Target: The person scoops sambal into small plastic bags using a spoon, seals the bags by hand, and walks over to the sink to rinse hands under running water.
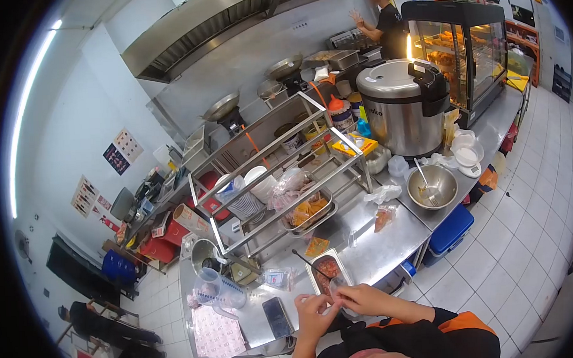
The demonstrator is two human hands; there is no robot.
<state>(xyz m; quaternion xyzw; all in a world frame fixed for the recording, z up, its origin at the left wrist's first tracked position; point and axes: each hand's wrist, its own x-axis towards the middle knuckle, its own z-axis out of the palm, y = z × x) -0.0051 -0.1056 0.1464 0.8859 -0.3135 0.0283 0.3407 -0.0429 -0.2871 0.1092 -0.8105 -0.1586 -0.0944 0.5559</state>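
Observation:
Near the front edge of the steel table, my left hand (316, 312) and my right hand (357, 298) meet, fingertips pinched close together. Between them is a small clear plastic bag (337, 284), its lower part hidden by my fingers. Just beyond the hands sits a rectangular metal tray (315, 286) of red chopped food (329, 267), with a black-handled spoon (308, 262) leaning in it. A phone (277, 317) lies left of my left hand. Behind the tray is a flat packet of orange food (317, 246); another packet (384, 219) lies farther right.
A steel rack (279, 155) stands over the table's back, above a tray of orange food (309, 211). A steel bowl (432, 187), large cooker (398, 110) and heated display case (453, 50) are right. Patterned paper (218, 332) lies left. Two people (391, 24) (107, 324) are farther off.

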